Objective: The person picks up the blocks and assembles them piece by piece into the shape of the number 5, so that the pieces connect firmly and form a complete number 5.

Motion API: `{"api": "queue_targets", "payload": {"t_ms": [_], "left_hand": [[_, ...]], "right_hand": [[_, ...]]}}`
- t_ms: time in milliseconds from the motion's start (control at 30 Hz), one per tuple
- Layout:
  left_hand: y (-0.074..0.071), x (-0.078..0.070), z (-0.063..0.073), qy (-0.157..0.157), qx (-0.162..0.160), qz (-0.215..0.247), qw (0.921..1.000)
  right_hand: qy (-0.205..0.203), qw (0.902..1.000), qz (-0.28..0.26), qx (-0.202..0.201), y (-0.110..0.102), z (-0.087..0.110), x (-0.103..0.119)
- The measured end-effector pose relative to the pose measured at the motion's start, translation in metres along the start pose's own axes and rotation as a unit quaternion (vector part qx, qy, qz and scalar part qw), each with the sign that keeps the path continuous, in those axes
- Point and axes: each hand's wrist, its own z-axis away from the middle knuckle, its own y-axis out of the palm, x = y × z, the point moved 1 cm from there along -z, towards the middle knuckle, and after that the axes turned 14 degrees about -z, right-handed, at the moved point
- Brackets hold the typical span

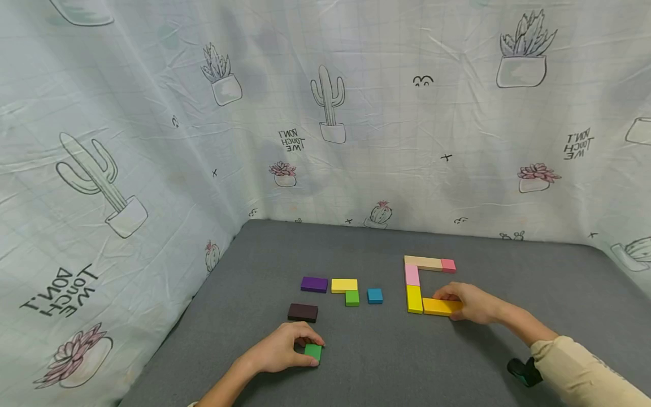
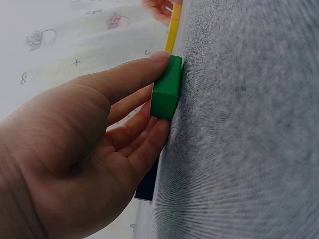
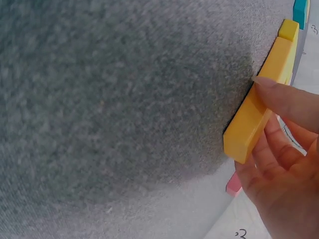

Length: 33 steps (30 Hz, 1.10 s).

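My left hand (image 1: 281, 349) pinches a green block (image 1: 313, 352) between thumb and fingers, low over the grey table; in the left wrist view the block (image 2: 166, 89) lies at or very near the surface. With the right hand (image 1: 474, 303) I grip the right end of an orange block (image 1: 440, 307). Its left end meets the lower end of a yellow block (image 1: 414, 299). Above that come a pink block (image 1: 412, 275), then a beige block (image 1: 423, 263) running right to a small red-pink block (image 1: 448, 265). In the right wrist view the thumb lies along the orange block (image 3: 251, 107).
Left of the row are loose blocks: purple (image 1: 314, 284), pale yellow (image 1: 344, 286), light green (image 1: 352, 298), blue (image 1: 374, 296) and dark brown (image 1: 302, 312), the last just beyond my left hand. A patterned curtain (image 1: 386, 169) surrounds the grey table (image 1: 376, 362). A dark object (image 1: 525, 372) is by the right sleeve.
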Motion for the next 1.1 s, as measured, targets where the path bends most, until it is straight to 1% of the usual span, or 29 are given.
{"api": "queue_targets", "payload": {"t_ms": [133, 433, 667, 833, 1100], "left_hand": [[-0.0002, -0.0003, 0.0002, -0.004, 0.003, 0.002, 1.0], [0.0008, 0.0004, 0.0007, 0.002, 0.001, 0.007, 1.0], [0.0008, 0.0009, -0.0002, 0.005, 0.0, 0.002, 1.0], [0.0012, 0.0013, 0.0002, 0.001, 0.004, 0.0, 1.0], [0.0011, 0.0013, 0.0, 0.0, 0.001, 0.002, 1.0]], "right_hand": [[0.0, 1.0, 0.006, 0.003, -0.0004, -0.0008, -0.0006], [-0.003, 0.9999, 0.008, 0.011, -0.0008, -0.0017, -0.0016], [-0.015, 0.9997, 0.015, 0.013, -0.0013, -0.0016, -0.0037], [-0.015, 0.9997, -0.005, 0.018, -0.0016, -0.0018, -0.0056], [-0.011, 0.9991, -0.038, 0.013, -0.0075, -0.0049, -0.0026]]}}
